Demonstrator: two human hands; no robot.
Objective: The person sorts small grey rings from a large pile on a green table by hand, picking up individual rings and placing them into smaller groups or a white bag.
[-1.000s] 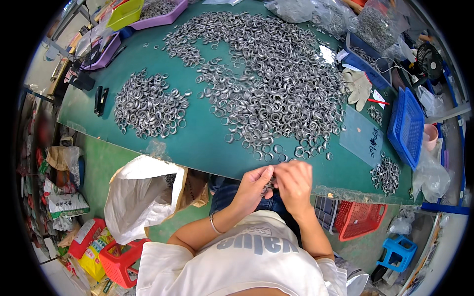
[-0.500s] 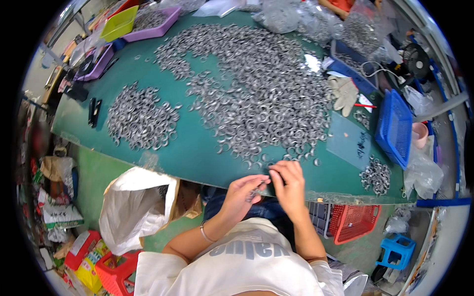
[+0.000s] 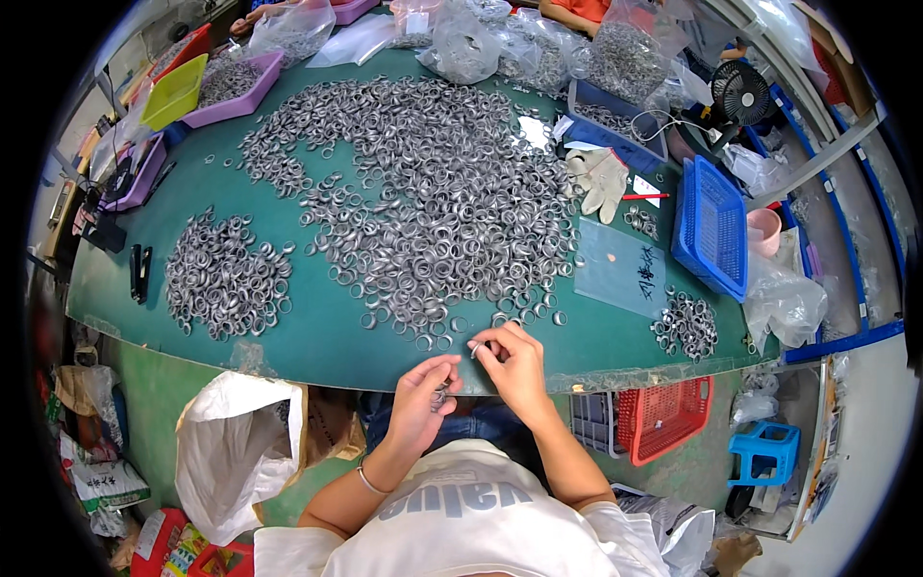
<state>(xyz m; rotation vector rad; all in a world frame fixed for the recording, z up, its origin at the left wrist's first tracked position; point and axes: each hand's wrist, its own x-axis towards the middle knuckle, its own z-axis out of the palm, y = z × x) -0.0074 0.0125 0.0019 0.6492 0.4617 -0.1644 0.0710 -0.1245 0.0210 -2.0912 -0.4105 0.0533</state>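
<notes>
My left hand [image 3: 420,402] is curled at the table's front edge around a few small grey metal rings [image 3: 439,396], partly hidden by its fingers. Just to its right, my right hand [image 3: 514,367] pinches a single metal ring [image 3: 475,351] between thumb and fingertips. The two hands are slightly apart. Right beyond them begins a large spread pile of the same metal rings [image 3: 452,212], with a few loose ones at its near edge. A smaller pile of rings [image 3: 228,276] lies to the left, and a little heap of rings [image 3: 686,325] to the right.
On the green table [image 3: 327,346] are a clear plastic sheet [image 3: 615,272], a work glove [image 3: 600,180], a blue basket [image 3: 710,229] and a blue bin [image 3: 615,139]. Purple [image 3: 255,91] and lime trays [image 3: 173,94] stand far left. An open white sack [image 3: 231,452] sits below the front edge.
My hands were together at the fingertips and are now apart, the right one showing a pinched ring. The whole view has shifted, so the table's things appear further left.
</notes>
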